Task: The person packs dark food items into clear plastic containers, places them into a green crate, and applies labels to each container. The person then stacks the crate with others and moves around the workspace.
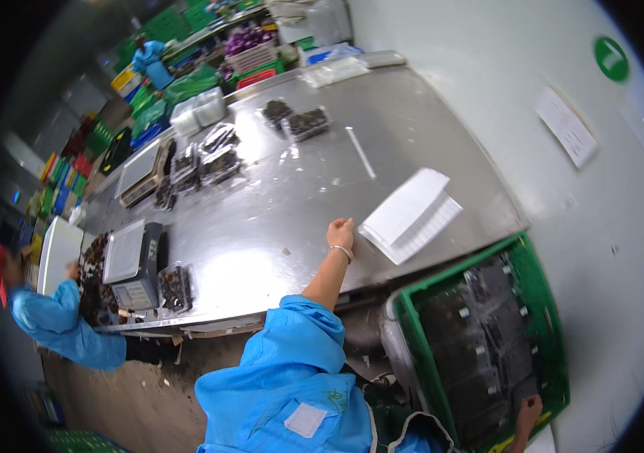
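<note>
My left hand (pixel 341 233) is raised over the steel table (pixel 293 204), its fingers curled together. Whether something small is pinched in it cannot be made out. Just right of it lies a folded sheaf of white paper (pixel 407 212) with a ruled inner page. My right hand (pixel 530 406) is at the near right end of a green plastic crate (pixel 548 323), fingers bent inward; whether they grip anything is unclear. Several clear plastic packs with dark contents (pixel 483 340) fill the crate, each bearing a small pale label.
A co-worker in blue (pixel 67 317) works at the left near a digital scale (pixel 129 260) and loose dark pieces (pixel 95 277). Filled clear punnets (pixel 217 153) and a second scale (pixel 143 170) stand farther back. A white strip (pixel 360 153) lies mid-table. The wall (pixel 469 79) bounds the right side.
</note>
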A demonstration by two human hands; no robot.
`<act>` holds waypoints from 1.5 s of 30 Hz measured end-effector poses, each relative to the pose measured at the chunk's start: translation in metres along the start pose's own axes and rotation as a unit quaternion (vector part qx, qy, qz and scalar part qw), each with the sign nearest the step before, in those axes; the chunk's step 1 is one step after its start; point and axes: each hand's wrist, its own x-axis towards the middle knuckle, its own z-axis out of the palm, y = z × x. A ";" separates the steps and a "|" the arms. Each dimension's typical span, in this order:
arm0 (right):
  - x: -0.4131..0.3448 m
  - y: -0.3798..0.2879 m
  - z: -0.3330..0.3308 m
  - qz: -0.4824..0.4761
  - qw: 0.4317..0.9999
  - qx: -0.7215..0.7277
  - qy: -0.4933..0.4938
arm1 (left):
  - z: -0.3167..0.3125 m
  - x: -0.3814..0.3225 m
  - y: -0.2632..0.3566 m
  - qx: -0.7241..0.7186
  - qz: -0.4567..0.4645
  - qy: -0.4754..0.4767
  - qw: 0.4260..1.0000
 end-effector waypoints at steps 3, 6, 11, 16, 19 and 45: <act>0.021 -0.081 0.013 -0.112 0.990 0.078 -0.021 | -0.051 0.078 0.007 0.031 0.150 0.087 0.984; 0.022 -0.203 0.047 -0.179 0.970 0.144 -0.084 | -0.138 0.161 0.055 -0.040 0.119 0.138 0.982; 0.009 -0.450 0.142 -0.121 0.866 0.367 -0.318 | -0.320 0.266 0.131 0.045 0.247 0.299 0.921; 0.046 -0.669 0.274 -0.007 0.674 0.480 -0.562 | -0.425 0.319 0.219 0.126 0.258 0.354 0.890; 0.076 -0.776 0.355 0.051 0.714 0.473 -0.514 | -0.443 0.337 0.265 0.200 0.238 0.313 0.898; -0.117 -0.785 0.442 -0.375 0.632 0.029 -0.677 | -0.473 0.338 0.233 0.201 0.104 -0.001 0.974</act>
